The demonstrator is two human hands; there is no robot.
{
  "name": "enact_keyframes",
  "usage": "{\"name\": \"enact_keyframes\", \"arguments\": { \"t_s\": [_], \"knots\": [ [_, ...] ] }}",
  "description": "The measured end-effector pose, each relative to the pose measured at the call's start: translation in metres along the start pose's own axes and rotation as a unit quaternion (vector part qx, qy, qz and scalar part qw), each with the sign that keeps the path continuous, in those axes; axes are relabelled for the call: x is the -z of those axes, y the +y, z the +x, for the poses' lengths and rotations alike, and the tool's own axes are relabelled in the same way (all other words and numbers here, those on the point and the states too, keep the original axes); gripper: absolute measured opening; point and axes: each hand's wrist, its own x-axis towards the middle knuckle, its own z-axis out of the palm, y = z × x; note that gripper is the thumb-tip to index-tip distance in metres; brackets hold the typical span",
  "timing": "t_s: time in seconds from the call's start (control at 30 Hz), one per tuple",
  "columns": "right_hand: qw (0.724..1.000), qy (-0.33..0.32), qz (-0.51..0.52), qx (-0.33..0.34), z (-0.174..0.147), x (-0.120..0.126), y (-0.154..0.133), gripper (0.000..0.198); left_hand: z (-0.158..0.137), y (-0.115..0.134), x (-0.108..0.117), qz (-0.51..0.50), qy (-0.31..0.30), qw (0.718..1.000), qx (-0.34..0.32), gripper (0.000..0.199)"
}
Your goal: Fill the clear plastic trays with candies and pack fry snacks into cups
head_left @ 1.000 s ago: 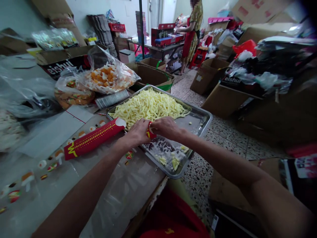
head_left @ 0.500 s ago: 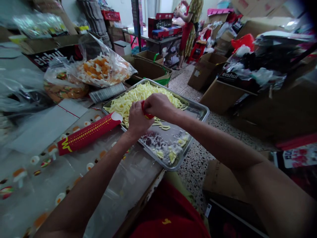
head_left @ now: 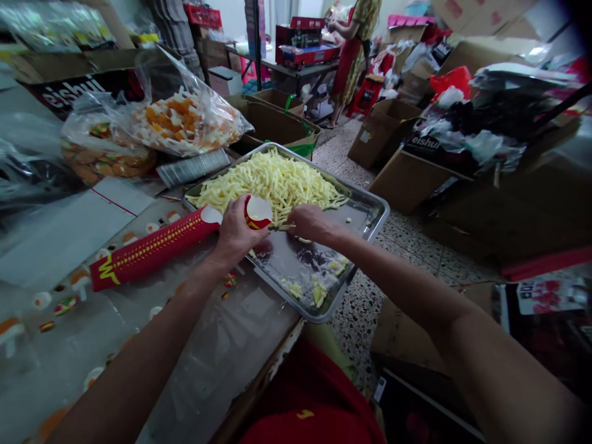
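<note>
My left hand (head_left: 232, 237) is wrapped round a red fry carton (head_left: 258, 209), its white inside facing up, over the left side of the metal tray (head_left: 319, 316). On that tray lies a heap of pale yellow French fries (head_left: 277, 179). At the heap's near edge is my right hand (head_left: 311, 222), its fingers closed on a few fries; the fingertips are partly hidden. Beside my left hand, a long stack of nested red cartons (head_left: 152, 250) rests on the table, its white open end towards the tray.
Clear bags of toy food (head_left: 176, 120) and a cardboard box (head_left: 55, 92) stand behind the table (head_left: 185, 364). Brown cartons (head_left: 388, 132) crowd the floor on the right. In the background another person (head_left: 346, 68) stands at a table with a red machine (head_left: 305, 49).
My hands have come apart. The left one, with the carton, has shifted left and turned its opening up; the right one has let go of the carton and moved down to the fries.
</note>
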Motion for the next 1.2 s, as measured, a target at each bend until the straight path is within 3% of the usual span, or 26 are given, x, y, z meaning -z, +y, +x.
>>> {"name": "enact_keyframes", "arguments": {
  "t_s": [0.1, 0.2, 0.33, 0.43, 0.57, 0.7, 0.83, 1.03, 1.1, 1.2],
  "knots": [
    [0.999, -0.003, -0.013, 0.035, 0.010, -0.002, -0.005, 0.024, 0.000, -0.002, 0.007, 0.003, 0.005, 1.000, -0.014, 0.083],
    [1.000, -0.009, 0.013, 0.019, 0.011, 0.015, 0.003, 0.024, 0.000, -0.006, 0.015, 0.006, 0.006, 1.000, -0.016, 0.082],
    [0.999, -0.009, 0.045, 0.025, -0.015, 0.029, 0.017, 0.019, -0.001, -0.005, 0.021, 0.016, 0.001, 1.000, -0.011, 0.081],
    [0.997, -0.005, 0.000, 0.078, -0.045, 0.012, 0.015, 0.012, -0.005, 0.006, 0.019, 0.032, -0.035, 0.999, -0.007, 0.082],
    [0.996, 0.048, -0.051, 0.055, -0.065, -0.019, 0.009, 0.014, -0.010, 0.024, 0.016, 0.055, -0.085, 0.994, -0.028, 0.083],
    [0.995, 0.086, 0.007, 0.048, -0.054, -0.018, 0.012, 0.011, -0.010, 0.021, 0.027, 0.070, -0.076, 0.995, -0.007, 0.083],
    [0.979, 0.171, 0.021, 0.111, -0.026, -0.006, 0.010, 0.011, -0.010, 0.005, 0.046, 0.089, -0.054, 0.995, 0.015, 0.081],
    [0.968, 0.138, -0.022, 0.210, 0.000, -0.020, 0.002, 0.014, -0.021, -0.001, 0.051, 0.089, -0.055, 0.995, 0.002, 0.079],
    [0.969, 0.143, -0.006, 0.201, -0.001, -0.027, 0.003, 0.013, -0.024, 0.001, 0.048, 0.089, -0.066, 0.994, 0.002, 0.081],
    [0.970, 0.183, 0.108, 0.121, -0.007, -0.029, 0.008, 0.010, -0.029, 0.006, 0.045, 0.091, -0.099, 0.991, -0.003, 0.085]
  ]
}}
